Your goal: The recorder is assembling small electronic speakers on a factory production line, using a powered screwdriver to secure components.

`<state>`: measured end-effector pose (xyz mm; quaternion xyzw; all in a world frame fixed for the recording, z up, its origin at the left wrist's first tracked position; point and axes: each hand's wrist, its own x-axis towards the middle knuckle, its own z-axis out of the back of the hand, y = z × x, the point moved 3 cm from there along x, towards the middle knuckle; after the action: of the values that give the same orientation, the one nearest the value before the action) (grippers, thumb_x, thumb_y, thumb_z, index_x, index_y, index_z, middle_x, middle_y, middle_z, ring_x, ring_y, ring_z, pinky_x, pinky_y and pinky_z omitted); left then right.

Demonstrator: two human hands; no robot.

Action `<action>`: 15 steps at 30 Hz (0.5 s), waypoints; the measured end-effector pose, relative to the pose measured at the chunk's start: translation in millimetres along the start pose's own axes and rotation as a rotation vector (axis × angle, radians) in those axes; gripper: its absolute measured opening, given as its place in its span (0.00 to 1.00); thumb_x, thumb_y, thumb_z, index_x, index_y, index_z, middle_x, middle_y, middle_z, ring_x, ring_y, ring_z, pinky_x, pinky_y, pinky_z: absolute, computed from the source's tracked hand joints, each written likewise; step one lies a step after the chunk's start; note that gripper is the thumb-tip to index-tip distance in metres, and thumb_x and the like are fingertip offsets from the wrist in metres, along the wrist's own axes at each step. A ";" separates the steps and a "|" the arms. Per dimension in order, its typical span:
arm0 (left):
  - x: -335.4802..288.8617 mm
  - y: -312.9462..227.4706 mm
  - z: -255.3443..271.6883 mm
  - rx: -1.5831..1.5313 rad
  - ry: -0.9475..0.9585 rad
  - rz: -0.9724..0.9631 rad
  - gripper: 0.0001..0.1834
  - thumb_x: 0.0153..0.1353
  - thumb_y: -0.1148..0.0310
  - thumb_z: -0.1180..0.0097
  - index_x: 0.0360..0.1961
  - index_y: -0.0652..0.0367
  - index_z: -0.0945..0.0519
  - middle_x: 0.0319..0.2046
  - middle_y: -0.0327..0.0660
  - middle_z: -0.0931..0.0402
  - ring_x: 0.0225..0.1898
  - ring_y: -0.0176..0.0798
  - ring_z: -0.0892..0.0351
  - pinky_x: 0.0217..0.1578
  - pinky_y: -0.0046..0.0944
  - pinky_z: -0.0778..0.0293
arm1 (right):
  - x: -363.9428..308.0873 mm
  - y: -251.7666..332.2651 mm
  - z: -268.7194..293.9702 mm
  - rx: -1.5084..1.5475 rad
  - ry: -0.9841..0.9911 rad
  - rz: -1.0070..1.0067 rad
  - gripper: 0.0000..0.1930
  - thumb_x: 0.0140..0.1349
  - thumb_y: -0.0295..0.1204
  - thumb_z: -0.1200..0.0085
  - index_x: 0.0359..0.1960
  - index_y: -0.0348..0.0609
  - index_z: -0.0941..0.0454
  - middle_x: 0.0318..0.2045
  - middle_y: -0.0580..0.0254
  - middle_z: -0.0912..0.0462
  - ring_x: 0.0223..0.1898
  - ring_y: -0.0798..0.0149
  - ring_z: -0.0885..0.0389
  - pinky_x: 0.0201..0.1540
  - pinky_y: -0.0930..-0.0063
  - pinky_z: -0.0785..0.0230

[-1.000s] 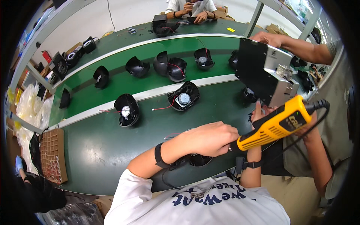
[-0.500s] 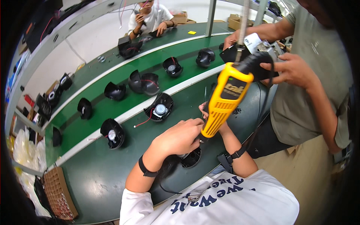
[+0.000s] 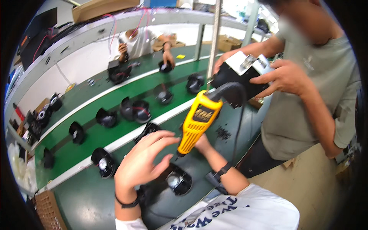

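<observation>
A yellow electric screwdriver (image 3: 200,118) hangs tilted on a coiled line in front of me, its dark tip pointing down and left. My left hand (image 3: 147,159) is open beside the tip, thumb and fingers spread and nothing in them. Just below lies a black rounded shell (image 3: 186,184) with a silver speaker (image 3: 173,181) inside, on the bench near my shirt. My right hand (image 3: 202,143) is behind the screwdriver body, which hides its fingers. Another black shell (image 3: 147,131) is partly covered by my left hand.
On the green belt (image 3: 92,111) lie several black shells. Small black pieces (image 3: 223,133) are scattered on the bench (image 3: 86,199). At right a person (image 3: 306,88) holds a black box (image 3: 234,82) with a white part. A brown tray (image 3: 50,211) stands at lower left.
My left hand has come off the screwdriver and opened. The view has shifted, and the shell below shows more fully. The person across has reached to a shell on the belt.
</observation>
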<state>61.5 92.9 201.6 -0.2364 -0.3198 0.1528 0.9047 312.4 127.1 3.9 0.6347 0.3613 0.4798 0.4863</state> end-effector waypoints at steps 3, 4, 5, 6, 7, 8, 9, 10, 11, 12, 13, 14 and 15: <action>-6.7 -10.8 17.1 0.021 -0.148 -0.011 0.19 0.50 0.82 0.36 0.46 0.62 0.15 0.50 0.49 0.17 0.49 0.51 0.15 0.51 0.46 0.19 | 6.9 -36.2 5.1 -0.169 0.065 -0.110 0.12 0.75 0.35 0.47 0.39 0.39 0.20 0.26 0.70 0.20 0.25 0.77 0.23 0.27 0.81 0.29; -13.7 -11.8 20.4 0.042 -0.245 -0.026 0.15 0.48 0.81 0.35 0.40 0.63 0.14 0.45 0.47 0.15 0.44 0.48 0.14 0.46 0.42 0.18 | 8.2 -41.6 -0.7 -0.194 0.039 -0.165 0.13 0.74 0.36 0.45 0.46 0.38 0.17 0.26 0.70 0.20 0.25 0.77 0.23 0.27 0.80 0.29; -17.2 -14.2 24.2 0.038 -0.282 -0.072 0.12 0.48 0.80 0.34 0.37 0.62 0.14 0.42 0.45 0.15 0.42 0.48 0.14 0.45 0.43 0.19 | 7.4 -43.1 1.3 -0.227 0.019 -0.208 0.14 0.74 0.35 0.45 0.49 0.37 0.17 0.26 0.69 0.19 0.25 0.77 0.22 0.28 0.79 0.28; -19.5 -15.9 28.2 0.035 -0.319 -0.116 0.10 0.48 0.78 0.32 0.34 0.61 0.14 0.40 0.44 0.15 0.39 0.49 0.15 0.43 0.43 0.20 | 6.3 -45.0 2.9 -0.257 -0.002 -0.253 0.16 0.73 0.35 0.44 0.53 0.36 0.17 0.27 0.68 0.18 0.25 0.77 0.21 0.28 0.79 0.28; -20.4 -17.4 30.9 0.028 -0.323 -0.126 0.10 0.48 0.78 0.32 0.34 0.61 0.14 0.40 0.44 0.15 0.39 0.49 0.15 0.43 0.43 0.20 | 6.4 -47.7 0.8 -0.261 -0.034 -0.218 0.17 0.72 0.35 0.43 0.55 0.35 0.18 0.26 0.66 0.17 0.25 0.76 0.20 0.30 0.77 0.27; -21.4 -21.3 34.4 0.024 -0.382 -0.201 0.09 0.46 0.77 0.31 0.32 0.61 0.14 0.36 0.43 0.15 0.36 0.47 0.15 0.40 0.42 0.20 | 7.8 -50.3 1.3 -0.269 -0.041 -0.214 0.17 0.72 0.35 0.43 0.55 0.35 0.18 0.26 0.66 0.17 0.25 0.76 0.20 0.30 0.77 0.27; -22.9 -25.5 37.8 0.019 -0.439 -0.274 0.08 0.45 0.76 0.30 0.29 0.61 0.14 0.32 0.43 0.15 0.33 0.45 0.15 0.37 0.42 0.20 | 8.3 -51.7 2.3 -0.355 -0.063 -0.171 0.17 0.72 0.34 0.43 0.55 0.35 0.19 0.26 0.65 0.16 0.25 0.75 0.19 0.31 0.77 0.26; -26.6 -29.3 39.5 0.018 -0.445 -0.272 0.08 0.45 0.76 0.30 0.29 0.61 0.14 0.32 0.43 0.15 0.33 0.45 0.15 0.37 0.42 0.20 | 7.2 -52.8 -0.2 -0.439 -0.075 -0.131 0.17 0.72 0.34 0.42 0.55 0.35 0.19 0.25 0.64 0.16 0.25 0.74 0.19 0.31 0.76 0.26; -31.7 -35.1 42.9 0.001 -0.519 -0.323 0.08 0.44 0.75 0.30 0.29 0.61 0.15 0.29 0.42 0.15 0.31 0.44 0.15 0.35 0.41 0.21 | 7.9 -53.7 -2.4 -0.489 -0.079 -0.093 0.17 0.71 0.34 0.42 0.56 0.37 0.19 0.25 0.62 0.15 0.25 0.72 0.18 0.32 0.75 0.25; -37.0 -40.2 46.4 -0.015 -0.591 -0.374 0.09 0.43 0.74 0.29 0.28 0.61 0.15 0.27 0.41 0.16 0.29 0.44 0.15 0.33 0.41 0.21 | 7.8 -55.5 -3.3 -0.493 -0.076 -0.095 0.17 0.71 0.34 0.42 0.56 0.37 0.19 0.25 0.62 0.15 0.25 0.72 0.18 0.32 0.75 0.25; -40.4 -42.3 47.9 -0.019 -0.630 -0.421 0.08 0.45 0.71 0.27 0.26 0.60 0.15 0.25 0.40 0.16 0.28 0.41 0.15 0.32 0.39 0.23 | 7.9 -54.4 -1.6 -0.484 -0.102 -0.087 0.17 0.71 0.33 0.42 0.56 0.36 0.19 0.24 0.62 0.15 0.25 0.72 0.18 0.32 0.75 0.25; -42.2 -44.3 48.0 -0.028 -0.631 -0.417 0.08 0.45 0.71 0.27 0.26 0.60 0.15 0.25 0.40 0.16 0.28 0.41 0.15 0.32 0.39 0.23 | 7.5 -53.3 0.7 -0.476 -0.129 -0.080 0.17 0.71 0.33 0.42 0.56 0.36 0.20 0.24 0.62 0.15 0.25 0.72 0.17 0.31 0.75 0.25; -44.6 -48.1 48.0 -0.045 -0.643 -0.463 0.09 0.50 0.68 0.29 0.25 0.59 0.18 0.24 0.41 0.18 0.27 0.41 0.17 0.32 0.39 0.25 | 5.3 -51.7 5.0 -0.463 -0.193 -0.066 0.16 0.72 0.32 0.43 0.54 0.35 0.20 0.24 0.62 0.15 0.25 0.72 0.18 0.31 0.74 0.25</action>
<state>2.9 49.2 237.2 -0.1177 -0.6348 0.0040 0.7636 319.1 144.4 -44.8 0.5369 0.2142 0.4708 0.6665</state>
